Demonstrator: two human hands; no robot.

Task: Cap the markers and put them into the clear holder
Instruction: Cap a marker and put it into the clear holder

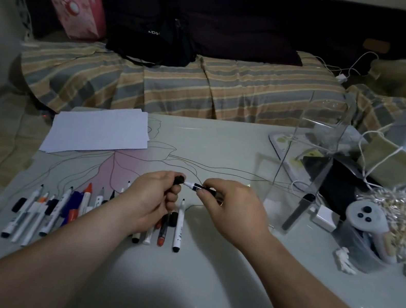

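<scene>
Nearest me, along the bench's left front portion, the loose markers (56, 209) lie in a rough row, several uncapped, awaiting their turn. Above them my left hand (153, 196) curls its fingers around a black cap (179, 179), mouth turned rightward. My right hand (227, 207) pinches the marker (200, 187), tip aimed at the cap and just short of it, so the two line up for pressing together. Farther off, toward the bench's right edge, the clear holder (302, 171) stands with one dark marker (297, 211) inside.
</scene>
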